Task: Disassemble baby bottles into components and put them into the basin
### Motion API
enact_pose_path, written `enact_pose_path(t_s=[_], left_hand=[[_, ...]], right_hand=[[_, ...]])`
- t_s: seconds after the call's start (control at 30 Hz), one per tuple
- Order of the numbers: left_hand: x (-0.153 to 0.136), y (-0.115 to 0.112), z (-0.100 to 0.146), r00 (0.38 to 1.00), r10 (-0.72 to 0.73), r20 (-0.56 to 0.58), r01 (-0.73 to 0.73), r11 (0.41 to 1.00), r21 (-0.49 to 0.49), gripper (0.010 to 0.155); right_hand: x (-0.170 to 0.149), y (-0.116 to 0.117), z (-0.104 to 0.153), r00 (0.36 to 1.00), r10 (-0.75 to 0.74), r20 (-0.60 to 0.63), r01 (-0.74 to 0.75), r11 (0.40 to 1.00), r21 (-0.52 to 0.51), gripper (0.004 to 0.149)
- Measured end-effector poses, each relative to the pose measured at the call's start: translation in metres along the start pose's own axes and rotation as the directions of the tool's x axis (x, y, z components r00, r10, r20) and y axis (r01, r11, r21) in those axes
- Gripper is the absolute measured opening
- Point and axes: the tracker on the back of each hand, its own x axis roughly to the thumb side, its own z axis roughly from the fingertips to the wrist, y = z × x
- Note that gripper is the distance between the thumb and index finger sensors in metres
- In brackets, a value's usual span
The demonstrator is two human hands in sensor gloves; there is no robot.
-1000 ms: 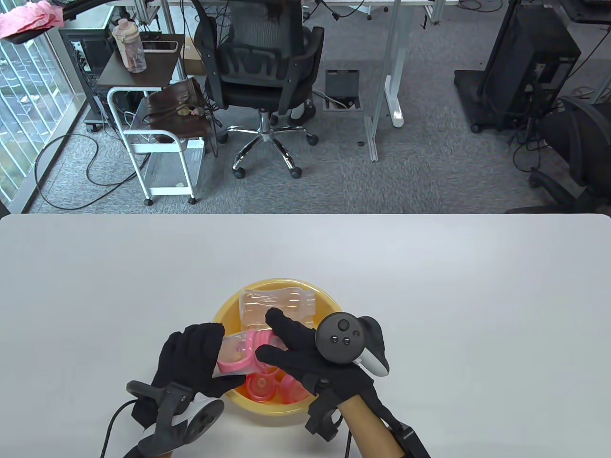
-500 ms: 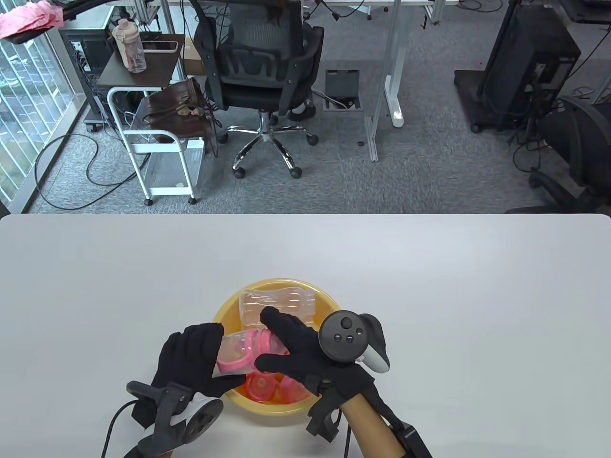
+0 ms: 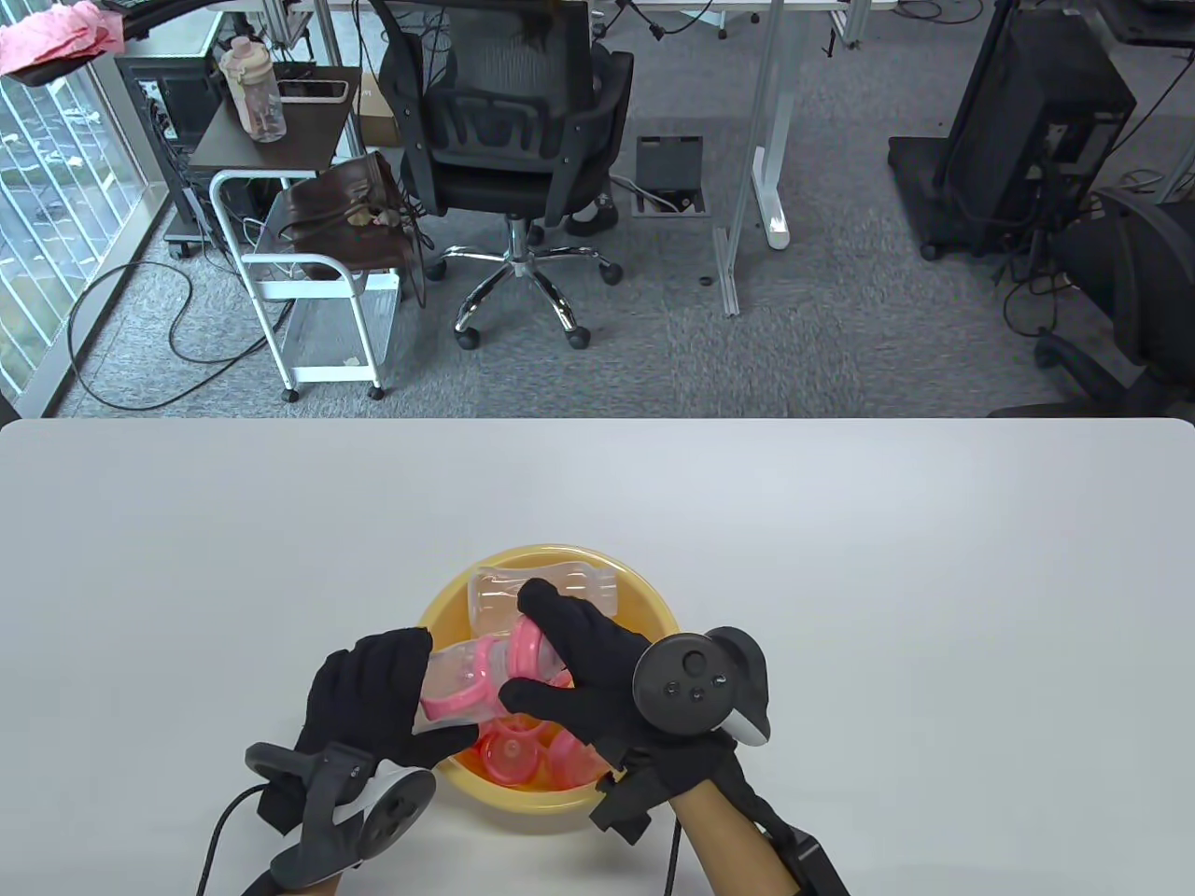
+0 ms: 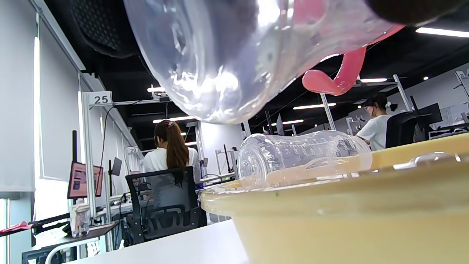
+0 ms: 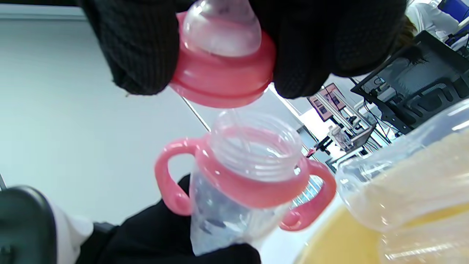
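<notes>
My left hand grips a clear baby bottle with a pink handle ring, held tilted over the near left rim of the yellow basin. My right hand pinches the pink screw collar with its clear nipple. The right wrist view shows the collar lifted just off the bottle's open threaded neck. A second clear bottle body lies on its side at the basin's far edge, also seen from the left wrist as a clear bottle body. Pink parts sit in the basin's bottom.
The basin stands near the front middle of a white table. Beyond the table's far edge are an office chair and a white cart on the floor.
The collar with the nipple has come apart from the bottle neck. My right hand has shifted slightly to the right and away with it. The left hand holds the bottle almost still.
</notes>
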Motion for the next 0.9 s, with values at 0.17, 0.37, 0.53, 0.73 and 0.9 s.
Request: enact_pose_path(t_s=[0.17, 0.37, 0.53, 0.73, 0.9], left_hand=[[0.001, 0.000, 0.000, 1.000, -0.005, 0.001, 0.005, 1.000, -0.004, 0.095], [0.001, 0.000, -0.001, 1.000, -0.005, -0.001, 0.005, 1.000, -0.018, 0.095], [-0.003, -0.004, -0.002, 0.999, -0.015, -0.034, 0.013, 0.999, -0.052, 0.095], [-0.017, -0.013, -0.001, 0.996, -0.028, -0.089, 0.020, 0.996, -0.086, 0.095], [-0.026, -0.011, -0.001, 0.991, -0.008, -0.133, 0.000, 0.998, -0.058, 0.095]], right_hand=[[0.014, -0.008, 0.002, 0.997, -0.022, 0.067, 0.029, 0.994, -0.103, 0.082], [0.028, -0.017, 0.005, 0.993, -0.044, 0.107, 0.062, 0.984, -0.168, 0.082], [0.037, -0.026, 0.006, 0.990, -0.052, 0.130, 0.078, 0.976, -0.205, 0.082], [0.039, -0.037, 0.008, 0.996, -0.049, 0.075, 0.061, 0.984, -0.168, 0.082], [0.035, -0.037, 0.006, 0.999, 0.034, -0.021, -0.035, 0.998, -0.058, 0.082]])
